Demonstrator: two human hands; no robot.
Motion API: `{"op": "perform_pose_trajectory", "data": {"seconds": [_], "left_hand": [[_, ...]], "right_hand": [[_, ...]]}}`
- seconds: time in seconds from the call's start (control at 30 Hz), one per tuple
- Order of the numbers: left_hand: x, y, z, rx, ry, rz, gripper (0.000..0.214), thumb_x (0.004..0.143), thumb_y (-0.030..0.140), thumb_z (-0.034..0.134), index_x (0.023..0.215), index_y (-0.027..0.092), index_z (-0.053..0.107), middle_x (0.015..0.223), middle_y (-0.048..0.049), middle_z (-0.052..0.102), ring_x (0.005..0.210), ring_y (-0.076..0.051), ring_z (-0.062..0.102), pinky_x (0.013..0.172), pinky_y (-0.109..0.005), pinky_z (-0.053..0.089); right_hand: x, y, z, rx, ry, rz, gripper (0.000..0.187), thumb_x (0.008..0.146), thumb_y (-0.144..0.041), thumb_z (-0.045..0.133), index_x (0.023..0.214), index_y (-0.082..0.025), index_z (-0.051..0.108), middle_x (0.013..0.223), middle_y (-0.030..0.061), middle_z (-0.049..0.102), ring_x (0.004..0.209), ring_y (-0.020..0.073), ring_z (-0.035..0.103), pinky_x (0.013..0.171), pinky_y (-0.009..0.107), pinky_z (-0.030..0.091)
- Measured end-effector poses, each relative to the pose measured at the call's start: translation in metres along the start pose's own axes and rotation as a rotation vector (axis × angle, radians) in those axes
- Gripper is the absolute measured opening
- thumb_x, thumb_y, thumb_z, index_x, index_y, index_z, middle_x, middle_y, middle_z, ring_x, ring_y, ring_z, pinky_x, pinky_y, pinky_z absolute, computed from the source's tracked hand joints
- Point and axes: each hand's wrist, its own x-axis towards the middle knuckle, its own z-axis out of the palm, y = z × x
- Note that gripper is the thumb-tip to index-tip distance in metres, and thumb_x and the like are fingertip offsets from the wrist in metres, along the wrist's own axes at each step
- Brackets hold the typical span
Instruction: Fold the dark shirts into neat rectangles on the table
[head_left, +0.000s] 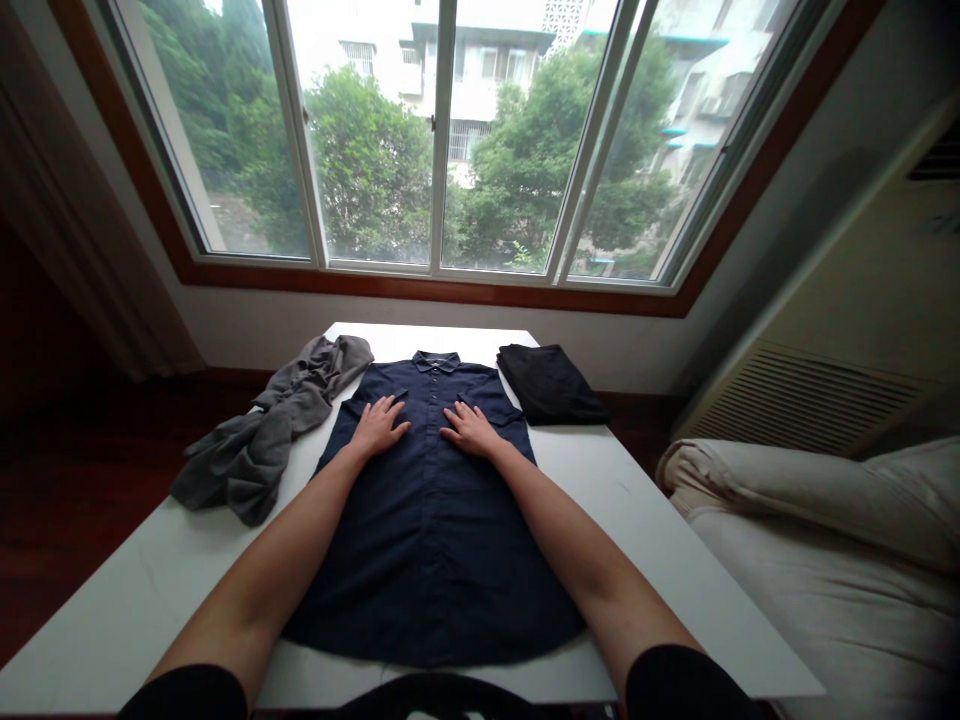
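A navy button-up shirt (431, 530) lies spread front side up, its collar (436, 362) toward the window and its hem toward me. My left hand (379, 426) rests flat on the left side of the chest, fingers spread. On the right side of the chest lies my right hand (471, 430), also flat with fingers apart. The button placket runs between the two hands. Neither hand grips any cloth. The sleeves show only in part beside the shirt body.
The shirt is on a white table (645, 530). A crumpled grey garment (259, 440) lies along its left edge. Folded black cloth (551, 385) sits at the far right. A beige sofa (825, 540) stands to the right, and a window (435, 140) is behind the table.
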Motion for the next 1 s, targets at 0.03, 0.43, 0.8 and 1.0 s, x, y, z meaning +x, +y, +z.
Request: {"op": "perform_pose_trajectory", "data": {"seconds": [0.03,0.43,0.8,1.0], "left_hand": [[-0.001,0.004,0.001,-0.006,-0.015,0.041,0.066,0.103,0.059,0.045,0.16,0.026,0.043,0.173,-0.0089,0.03,0.161,-0.029,0.021,0.13,-0.053,0.015],[-0.007,0.029,0.01,-0.011,-0.154,0.135,0.083,0.1,0.076,0.033,0.166,0.025,0.034,0.175,-0.0116,0.021,0.162,-0.032,0.015,0.129,-0.055,0.012],[-0.009,0.037,0.005,-0.022,-0.228,0.071,0.094,0.094,0.084,0.033,0.168,0.026,0.029,0.176,-0.0125,0.015,0.163,-0.036,0.009,0.128,-0.061,0.008],[-0.009,0.037,0.01,-0.017,-0.201,0.071,0.097,0.093,0.086,0.034,0.168,0.024,0.03,0.175,-0.0149,0.015,0.163,-0.037,0.009,0.127,-0.062,0.009]], "right_hand": [[0.0,0.0,0.0,-0.003,0.005,-0.006,0.074,0.106,-0.067,0.036,0.166,-0.023,0.034,0.173,0.0144,0.023,0.162,0.0294,0.018,0.13,0.05,0.012],[0.001,0.0,0.003,-0.014,0.073,-0.081,0.066,0.107,-0.06,0.043,0.162,-0.023,0.043,0.169,0.0147,0.033,0.159,0.03,0.028,0.129,0.052,0.018],[-0.002,-0.003,-0.003,-0.02,0.137,-0.094,0.06,0.106,-0.052,0.051,0.154,-0.016,0.055,0.163,0.0151,0.045,0.152,0.0285,0.042,0.126,0.039,0.033],[-0.004,-0.002,-0.005,0.039,0.157,-0.147,0.048,0.105,-0.046,0.054,0.147,-0.026,0.063,0.157,0.0057,0.055,0.146,0.0224,0.049,0.122,0.034,0.038]]}}
